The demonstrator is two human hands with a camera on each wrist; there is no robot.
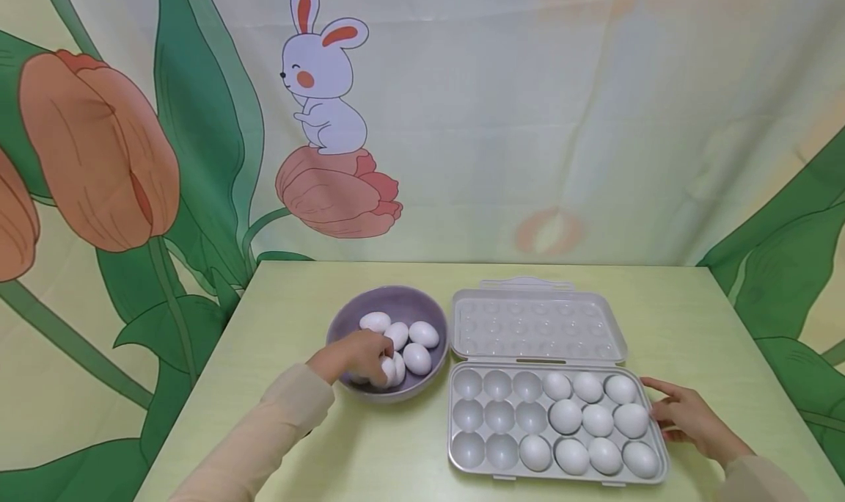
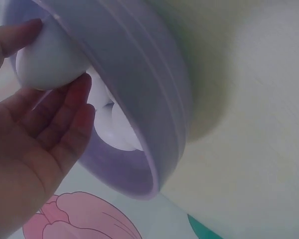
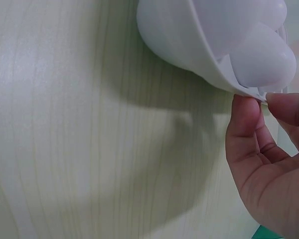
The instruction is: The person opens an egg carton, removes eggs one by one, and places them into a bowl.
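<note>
My left hand [image 1: 359,351] reaches into the purple bowl [image 1: 411,304] and grips a white egg [image 2: 52,57] between thumb and fingers, near the bowl's left side. Several other eggs [image 1: 417,359] lie loose in the bowl around that hand. To the right of the bowl sits an opened plastic egg carton [image 1: 467,415]. Eggs [image 1: 598,420] fill its right-hand cups, while several cups on the left hold none. With thumb and fingertips, my right hand [image 1: 689,419] pinches the carton's right rim [image 3: 244,91], beside the end eggs.
The carton's dimpled lid [image 1: 538,326] lies folded back toward the rear of the pale wooden table [image 1: 389,450]. Behind the table hangs a cloth [image 1: 462,120] printed with tulips and a rabbit.
</note>
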